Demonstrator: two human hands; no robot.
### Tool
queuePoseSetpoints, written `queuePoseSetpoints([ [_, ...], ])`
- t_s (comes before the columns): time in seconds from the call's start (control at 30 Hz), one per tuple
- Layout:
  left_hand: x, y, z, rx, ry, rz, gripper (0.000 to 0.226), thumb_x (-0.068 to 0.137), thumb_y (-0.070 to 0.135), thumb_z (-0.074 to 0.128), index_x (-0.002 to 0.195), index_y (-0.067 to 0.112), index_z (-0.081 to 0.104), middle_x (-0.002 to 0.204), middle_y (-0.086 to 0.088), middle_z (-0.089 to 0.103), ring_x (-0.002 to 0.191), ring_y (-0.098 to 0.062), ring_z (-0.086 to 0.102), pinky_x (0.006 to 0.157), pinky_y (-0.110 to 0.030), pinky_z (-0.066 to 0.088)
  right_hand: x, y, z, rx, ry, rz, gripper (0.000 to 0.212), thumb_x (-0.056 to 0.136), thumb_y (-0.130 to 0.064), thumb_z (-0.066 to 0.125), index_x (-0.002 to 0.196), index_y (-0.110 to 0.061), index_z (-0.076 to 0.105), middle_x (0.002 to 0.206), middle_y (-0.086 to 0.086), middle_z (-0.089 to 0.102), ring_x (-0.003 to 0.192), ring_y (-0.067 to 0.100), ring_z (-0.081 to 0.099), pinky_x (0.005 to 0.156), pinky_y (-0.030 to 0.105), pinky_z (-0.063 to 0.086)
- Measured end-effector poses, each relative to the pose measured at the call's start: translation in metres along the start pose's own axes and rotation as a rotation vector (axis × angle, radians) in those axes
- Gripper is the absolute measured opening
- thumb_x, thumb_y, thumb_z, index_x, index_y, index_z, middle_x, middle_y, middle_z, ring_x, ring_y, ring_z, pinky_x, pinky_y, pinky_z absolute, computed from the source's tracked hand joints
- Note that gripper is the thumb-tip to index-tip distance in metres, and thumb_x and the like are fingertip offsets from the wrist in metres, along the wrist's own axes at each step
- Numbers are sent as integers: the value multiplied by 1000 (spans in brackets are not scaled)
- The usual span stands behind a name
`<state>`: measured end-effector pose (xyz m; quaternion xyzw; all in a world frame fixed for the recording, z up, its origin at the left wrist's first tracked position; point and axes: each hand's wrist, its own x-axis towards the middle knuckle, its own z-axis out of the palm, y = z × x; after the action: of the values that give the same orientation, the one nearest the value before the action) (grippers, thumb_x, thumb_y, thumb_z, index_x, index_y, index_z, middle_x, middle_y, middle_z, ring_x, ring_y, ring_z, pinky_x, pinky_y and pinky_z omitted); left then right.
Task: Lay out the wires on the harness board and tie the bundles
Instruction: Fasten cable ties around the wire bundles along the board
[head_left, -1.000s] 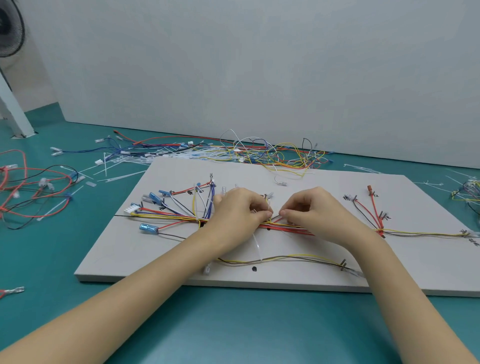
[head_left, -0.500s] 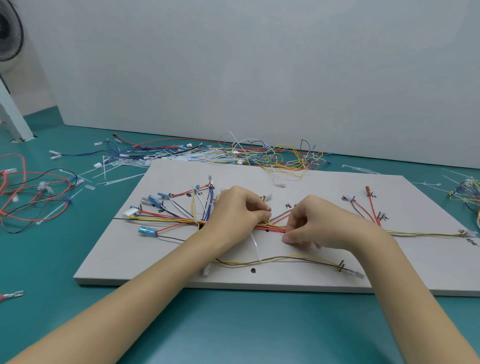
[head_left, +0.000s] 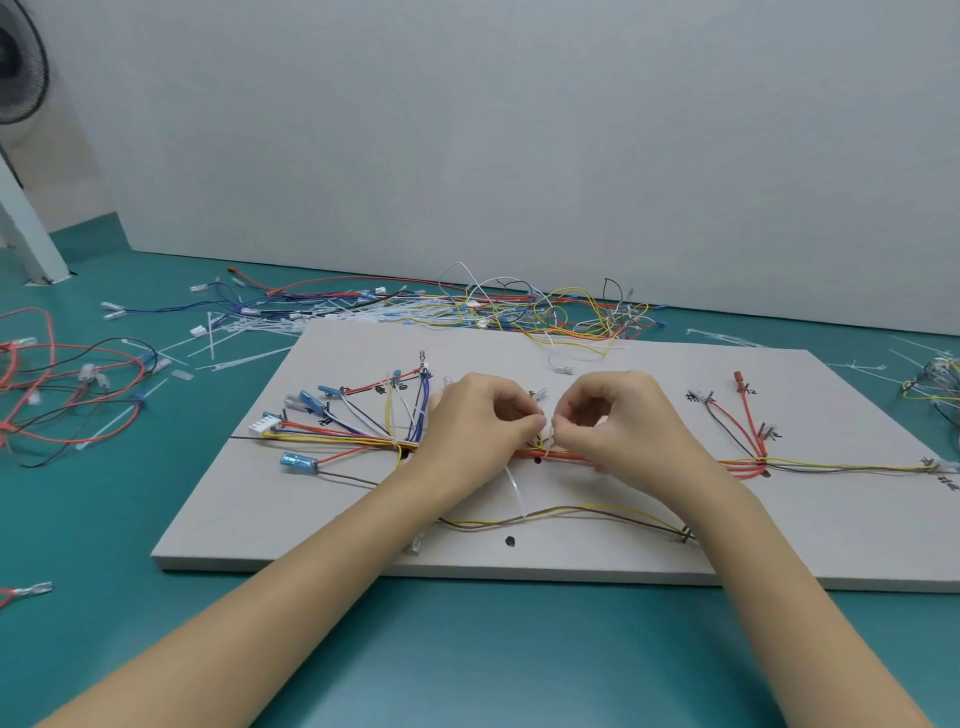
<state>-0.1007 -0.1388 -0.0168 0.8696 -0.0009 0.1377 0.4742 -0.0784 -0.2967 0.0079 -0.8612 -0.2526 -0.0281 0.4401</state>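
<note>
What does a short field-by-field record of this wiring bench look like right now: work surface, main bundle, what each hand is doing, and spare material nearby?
surface: grey harness board on a teal table
main bundle: red and yellow wire bundle running left to right across the board
left hand: fingers curled, pinching a white cable tie at the bundle
right hand: fingers curled, pinching the same tie from the other side
tie tail: trails toward the board's near edge
spares: loose wire pile behind the board; red wire loops at far left
</note>
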Motion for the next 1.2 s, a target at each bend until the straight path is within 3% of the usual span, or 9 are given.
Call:
queuePoseSetpoints([
  [0.13,4,-4,-2,-90,-31,-41,4,76,13,79,78,13,75,74,-3,74,77,-18,72,82,-44,57,0,6,9,231,0,111,10,83,-1,65,74,-6,62,60,9,64,54,21,62,39,25,42],
  [0.3,8,-8,-6,-205,-71,-115,9,73,10,82,80,11,76,74,-4,75,74,-15,73,80,-31,56,-2,6,9,539,-51,275,9,89,-3,62,79,-3,63,72,11,70,42,19,56,30,18,34],
  [0.5,9,-9,-6,-245,-89,-127,7,75,9,81,79,11,76,73,-3,75,75,-16,74,86,-35,55,-1,3,10,568,-23,380,8,88,-5,61,81,-3,65,78,15,70,52,19,63,35,20,40],
  [0.8,7,-9,-7,-226,-87,-69,3,79,14,77,77,13,76,75,-4,75,82,-23,72,89,-48,53,-2,-2,14,589,-17,394,12,93,-4,59,82,-2,65,66,11,65,52,20,67,42,21,50],
  [1.03,6,-11,-7,-255,-57,-79,3,78,10,78,79,12,78,75,-6,75,81,-23,73,85,-41,55,-2,1,10,765,-28,479,11,86,9,61,88,4,70,77,14,72,64,18,70,61,20,58],
  [1.2,8,-11,-8,-282,-66,-85,9,76,8,80,79,15,77,77,-2,76,77,-13,73,82,-32,56,-3,-2,9,825,9,497,16,82,14,62,94,3,63,75,16,72,64,22,72,58,21,57],
])
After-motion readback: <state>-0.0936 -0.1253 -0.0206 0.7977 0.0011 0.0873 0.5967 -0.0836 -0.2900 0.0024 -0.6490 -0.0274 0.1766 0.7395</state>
